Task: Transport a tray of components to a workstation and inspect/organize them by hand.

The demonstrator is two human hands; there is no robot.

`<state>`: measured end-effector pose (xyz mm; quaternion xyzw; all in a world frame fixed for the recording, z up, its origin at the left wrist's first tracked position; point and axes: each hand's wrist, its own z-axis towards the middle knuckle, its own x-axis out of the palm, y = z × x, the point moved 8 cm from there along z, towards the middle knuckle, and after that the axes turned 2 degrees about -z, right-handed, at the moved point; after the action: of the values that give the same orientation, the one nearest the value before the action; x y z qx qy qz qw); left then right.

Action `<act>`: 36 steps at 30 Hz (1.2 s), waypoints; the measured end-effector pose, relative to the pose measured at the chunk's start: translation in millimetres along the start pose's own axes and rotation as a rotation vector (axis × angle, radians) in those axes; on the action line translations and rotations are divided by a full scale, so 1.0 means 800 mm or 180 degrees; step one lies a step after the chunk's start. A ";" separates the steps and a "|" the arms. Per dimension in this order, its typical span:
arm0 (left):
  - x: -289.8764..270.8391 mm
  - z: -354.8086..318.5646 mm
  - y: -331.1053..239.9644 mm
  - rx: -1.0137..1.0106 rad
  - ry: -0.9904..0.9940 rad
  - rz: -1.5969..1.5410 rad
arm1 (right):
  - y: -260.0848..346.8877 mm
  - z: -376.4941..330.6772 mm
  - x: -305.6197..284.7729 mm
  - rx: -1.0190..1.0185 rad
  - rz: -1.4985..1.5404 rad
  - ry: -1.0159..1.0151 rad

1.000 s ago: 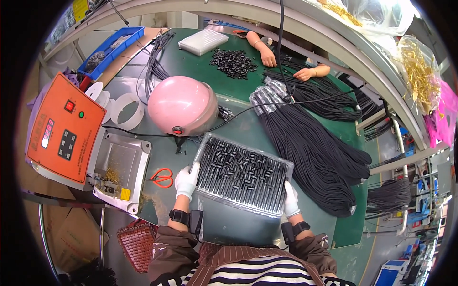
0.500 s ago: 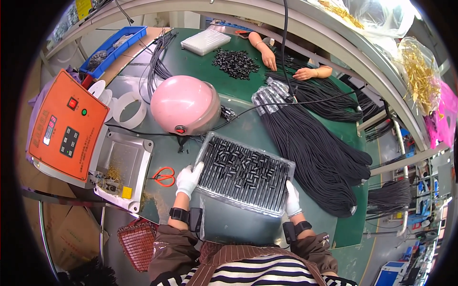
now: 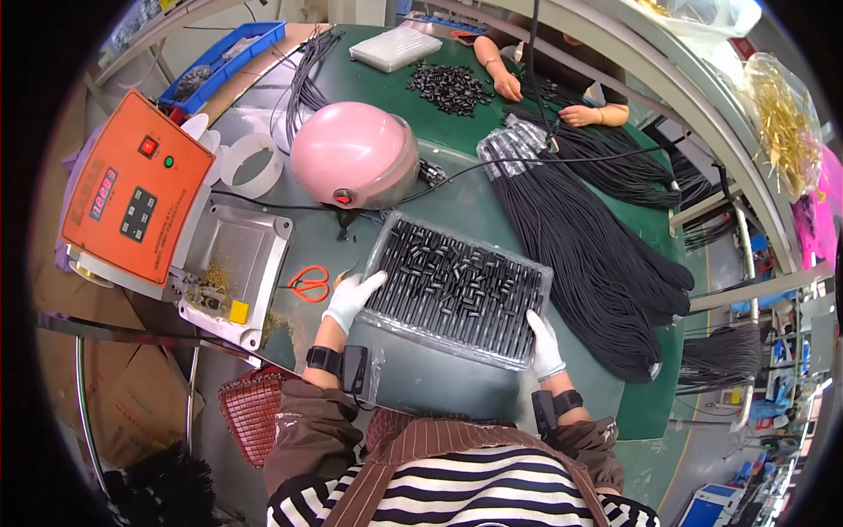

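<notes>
Holding a clear tray (image 3: 457, 294) of small black parts at both short ends.

Left hand (image 3: 351, 299) and right hand (image 3: 544, 344), both in white gloves, are closed on the tray's rims; the tray sits on the green table (image 3: 457, 198), between a pink helmet (image 3: 354, 164) and the person, with scissors (image 3: 307, 283) just left.

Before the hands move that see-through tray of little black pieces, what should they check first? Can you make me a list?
1. Left hand on the tray's left edge: ok.
2. Right hand on the tray's right corner: ok.
3. Clear tray sitting level on the green table: cannot tell; its near edge overhangs toward the person.
4. Black pieces inside the tray: ok, none seen spilled beside it.
5. Orange scissors near the left hand: not ok, close by.
6. Black cable bundle beside the tray's right side: not ok, might snag.
</notes>
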<state>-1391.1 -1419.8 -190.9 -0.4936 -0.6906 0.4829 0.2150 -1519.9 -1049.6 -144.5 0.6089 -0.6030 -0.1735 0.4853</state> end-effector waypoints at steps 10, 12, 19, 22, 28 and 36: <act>0.014 -0.077 -0.020 -0.0174 -0.0304 -0.0272 | -0.021 -0.021 -0.039 -0.0270 -0.0214 -0.0123; 0.002 -0.063 -0.006 -0.0078 -0.0630 0.0087 | -0.018 -0.020 -0.032 -0.0083 0.0021 -0.0094; 0.008 -0.045 0.004 -0.0159 -0.0594 0.0457 | -0.019 -0.002 -0.052 -0.0051 -0.0231 -0.0255; 0.007 -0.045 0.015 -0.0252 -0.0482 0.0362 | -0.021 -0.006 -0.044 -0.0036 -0.0286 -0.0214; 0.005 -0.055 0.012 -0.0282 -0.0718 0.0564 | -0.022 -0.010 -0.043 0.0164 -0.0291 -0.0335; 0.005 -0.050 0.012 -0.0483 -0.0517 0.0577 | -0.033 -0.001 -0.053 0.0425 -0.0223 -0.0248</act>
<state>-1357.1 -1397.4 -182.1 -0.5281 -0.6929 0.4851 0.0759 -1513.3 -1016.7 -181.4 0.6534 -0.6100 -0.1733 0.4134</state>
